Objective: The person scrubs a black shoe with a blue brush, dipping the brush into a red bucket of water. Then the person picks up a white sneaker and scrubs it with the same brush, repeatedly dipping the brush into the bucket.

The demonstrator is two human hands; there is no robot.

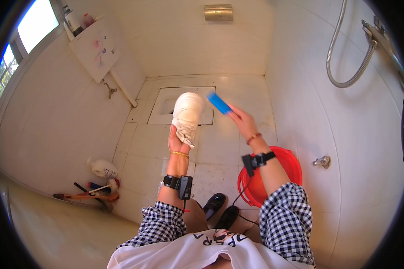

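My left hand [178, 142] is closed around a white shoe [187, 111], held up in front of me with its rounded end pointing away. Crumpled, lace-like folds hang at the near end of the shoe, over my fingers. In my right hand [243, 123] is a blue brush [219, 103], slightly smeared by motion. A small gap separates the brush from the shoe's right side. Whether the brush has bristles on its underside cannot be made out. A black strapped device sits on each of my forearms.
Beside my right forearm stands a red bucket [297, 167] on the tiled floor. A squat toilet [155, 112] lies beyond the shoe. At left are a white bottle [104, 168] and several brushes [94, 194]. A shower hose [332, 58] hangs on the right wall, above a tap [322, 162].
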